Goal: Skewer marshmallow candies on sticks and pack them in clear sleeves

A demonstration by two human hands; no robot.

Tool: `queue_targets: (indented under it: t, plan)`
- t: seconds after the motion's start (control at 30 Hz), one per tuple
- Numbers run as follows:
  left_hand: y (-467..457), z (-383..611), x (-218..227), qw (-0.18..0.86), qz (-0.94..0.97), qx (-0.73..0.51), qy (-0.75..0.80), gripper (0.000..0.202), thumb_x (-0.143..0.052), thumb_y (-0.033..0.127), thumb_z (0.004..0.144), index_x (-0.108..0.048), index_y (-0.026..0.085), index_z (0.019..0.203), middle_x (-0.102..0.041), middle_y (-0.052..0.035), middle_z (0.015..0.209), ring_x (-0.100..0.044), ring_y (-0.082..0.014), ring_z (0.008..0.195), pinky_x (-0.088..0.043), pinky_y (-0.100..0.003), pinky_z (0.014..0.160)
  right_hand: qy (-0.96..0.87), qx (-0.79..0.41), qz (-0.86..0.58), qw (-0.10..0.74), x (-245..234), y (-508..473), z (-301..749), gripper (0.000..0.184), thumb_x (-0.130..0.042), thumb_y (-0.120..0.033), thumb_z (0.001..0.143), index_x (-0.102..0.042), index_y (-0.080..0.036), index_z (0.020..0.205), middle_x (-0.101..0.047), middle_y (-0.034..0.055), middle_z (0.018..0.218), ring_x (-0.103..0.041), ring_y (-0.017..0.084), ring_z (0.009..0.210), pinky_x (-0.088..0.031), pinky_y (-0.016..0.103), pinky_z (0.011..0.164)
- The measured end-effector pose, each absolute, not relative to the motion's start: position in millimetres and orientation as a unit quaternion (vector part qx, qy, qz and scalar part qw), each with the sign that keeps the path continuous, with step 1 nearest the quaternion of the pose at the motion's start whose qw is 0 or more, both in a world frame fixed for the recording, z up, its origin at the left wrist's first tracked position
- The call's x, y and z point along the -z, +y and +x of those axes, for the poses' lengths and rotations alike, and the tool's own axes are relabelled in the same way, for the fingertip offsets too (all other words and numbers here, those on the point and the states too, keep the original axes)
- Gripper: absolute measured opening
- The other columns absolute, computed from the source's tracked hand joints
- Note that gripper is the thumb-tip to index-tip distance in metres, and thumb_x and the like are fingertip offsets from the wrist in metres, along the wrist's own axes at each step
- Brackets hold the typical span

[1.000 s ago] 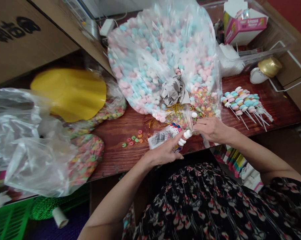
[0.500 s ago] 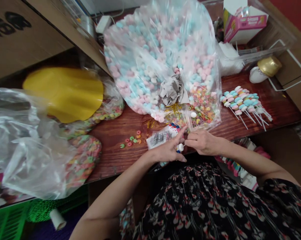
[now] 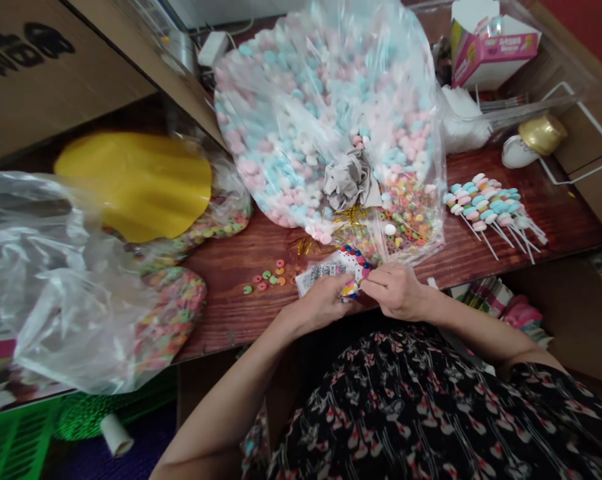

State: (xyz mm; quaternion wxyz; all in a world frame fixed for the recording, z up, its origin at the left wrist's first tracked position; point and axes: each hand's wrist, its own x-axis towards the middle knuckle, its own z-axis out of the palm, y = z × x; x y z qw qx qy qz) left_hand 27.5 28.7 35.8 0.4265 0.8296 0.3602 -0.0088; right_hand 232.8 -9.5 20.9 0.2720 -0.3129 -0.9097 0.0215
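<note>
My left hand (image 3: 323, 303) is closed at the lower edge of a small printed plastic bag (image 3: 325, 270), thumb and fingers pinching it. The bag shows dark print and a ring of red and blue dots. My right hand (image 3: 395, 292) is curled with its fingertips pinched at the bag's right edge, close to the left fingertips. Some clear plastic shows behind the right knuckles; whatever lies inside the fist is hidden. Several ring-shaped candies (image 3: 265, 276) lie loose to the left. Just beyond are gold twist ties (image 3: 351, 219) and a bag of candy rings (image 3: 413, 227).
A large clear bag of pastel candies (image 3: 281, 120) fills the back, with crumpled grey paper (image 3: 348, 180) before it. Candy skewers (image 3: 485, 200) lie right, near a gold cup (image 3: 543, 133). Left are a yellow sheet (image 3: 135, 187) and more plastic bags (image 3: 81, 313). A pink box (image 3: 495, 50) stands back right.
My left fingers, stretched out before, have closed on the bag's edge. The white candy seen between the hands is out of sight. My right hand has shifted slightly down beside the left.
</note>
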Motion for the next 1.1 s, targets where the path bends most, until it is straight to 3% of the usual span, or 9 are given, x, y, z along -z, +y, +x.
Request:
queue_targets:
  t: [0.17, 0.43, 0.63, 0.83, 0.9, 0.97, 1.1]
  plan:
    - [30, 22, -41, 0.471, 0.806, 0.003, 0.358, 0.027, -0.064, 0.037, 0.080, -0.059, 0.018, 0.097, -0.063, 0.0009, 0.082, -0.054, -0.0157, 0.073, -0.041, -0.025, 0.068, -0.910, -0.038, -0.323, 0.257, -18, -1, 235, 0.018, -0.043, -0.012, 0.088, -0.060, -0.015, 0.081, -0.059, 0.0042, 0.074, -0.048, 0.014, 0.067, -0.034, 0.028, 0.063]
    - [27, 22, -37, 0.533, 0.765, -0.048, 0.359, 0.025, -0.060, 0.037, 0.083, -0.060, 0.017, 0.098, -0.063, 0.0008, 0.086, -0.054, -0.0159, 0.078, -0.043, -0.026, 0.074, -0.901, -0.125, -0.333, 0.247, -32, 9, 256, 0.024, -0.037, -0.009, 0.093, -0.059, -0.014, 0.086, -0.058, 0.0048, 0.077, -0.048, 0.013, 0.069, -0.033, 0.025, 0.061]
    - [23, 37, -33, 0.601, 0.731, -0.091, 0.310, 0.022, -0.057, 0.032, 0.087, -0.065, 0.016, 0.099, -0.067, -0.0014, 0.092, -0.058, -0.0169, 0.085, -0.047, -0.028, 0.081, -0.916, -0.102, -0.309, 0.236, -25, 3, 238, 0.019, -0.039, -0.010, 0.088, -0.056, -0.015, 0.080, -0.055, 0.0039, 0.073, -0.042, 0.014, 0.063, -0.028, 0.027, 0.057]
    - [23, 20, -48, 0.619, 0.670, -0.173, 0.371, 0.053, -0.074, 0.033, 0.075, -0.061, 0.020, 0.125, -0.066, -0.0066, 0.120, -0.060, -0.0227, 0.106, -0.046, -0.032, 0.094, -0.915, -0.106, -0.301, 0.247, -33, 17, 253, 0.024, -0.036, -0.008, 0.090, -0.057, -0.015, 0.081, -0.054, 0.0031, 0.072, -0.043, 0.013, 0.064, -0.030, 0.025, 0.059]
    - [22, 16, -51, 0.629, 0.653, -0.184, 0.379, 0.041, -0.069, 0.033, 0.081, -0.067, 0.019, 0.120, -0.070, -0.0060, 0.113, -0.063, -0.0217, 0.101, -0.047, -0.030, 0.090, -0.922, -0.096, -0.292, 0.237, -36, 21, 256, 0.024, -0.037, -0.008, 0.090, -0.057, -0.015, 0.079, -0.054, 0.0028, 0.071, -0.042, 0.013, 0.063, -0.030, 0.025, 0.059]
    - [20, 16, -50, 0.625, 0.652, -0.189, 0.387, 0.028, -0.063, 0.034, 0.085, -0.074, 0.017, 0.105, -0.073, -0.0043, 0.094, -0.064, -0.0184, 0.083, -0.048, -0.027, 0.078, -0.931, -0.081, -0.277, 0.224, -37, 24, 253, 0.021, -0.039, -0.008, 0.087, -0.057, -0.015, 0.079, -0.056, 0.0034, 0.072, -0.043, 0.014, 0.064, -0.029, 0.027, 0.059]
    - [14, 23, -36, 0.555, 0.666, -0.252, 0.431, 0.026, -0.062, 0.034, 0.086, -0.076, 0.015, 0.075, -0.066, -0.0016, 0.068, -0.056, -0.0134, 0.064, -0.044, -0.023, 0.064, -0.941, -0.051, -0.260, 0.210, -39, 30, 239, 0.018, -0.043, -0.006, 0.082, -0.057, -0.015, 0.079, -0.059, 0.0053, 0.076, -0.046, 0.015, 0.067, -0.030, 0.029, 0.059]
